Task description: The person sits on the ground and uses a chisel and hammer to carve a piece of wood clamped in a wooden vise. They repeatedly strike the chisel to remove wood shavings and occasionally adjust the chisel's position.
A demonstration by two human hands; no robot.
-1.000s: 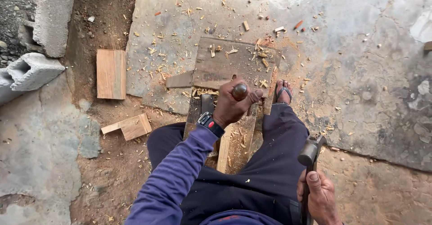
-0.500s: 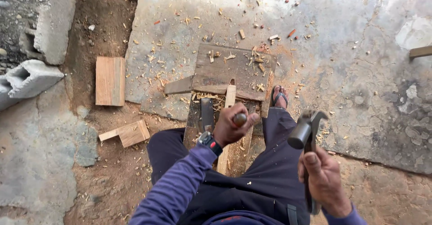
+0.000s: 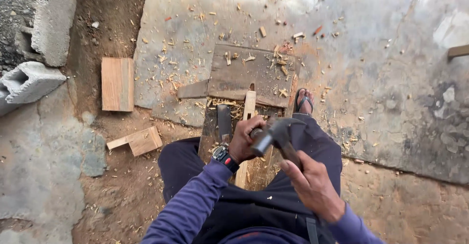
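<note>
My left hand (image 3: 244, 137), with a black watch on its wrist, is closed around a wooden-handled chisel set on a pale wood strip (image 3: 249, 103). The strip lies lengthwise on a dark worn board (image 3: 239, 75) between my knees. In my right hand (image 3: 312, 185) is a hammer (image 3: 276, 135) gripped by its handle. Its metal head sits right against my left fist, over the chisel's top end, which it mostly hides. A dark flat tool (image 3: 223, 119) lies on the board just left of the strip.
Wood chips litter the concrete slab (image 3: 371, 53) and the dirt. A flat wooden block (image 3: 117, 84) and a smaller offcut (image 3: 141, 140) lie to the left, with grey concrete blocks (image 3: 29, 80) beyond. My sandalled foot (image 3: 304, 102) rests beside the board.
My right hand has swung the hammer up from beside my right thigh and across to the left, bringing its head down onto the chisel. My left hand has stayed on the chisel.
</note>
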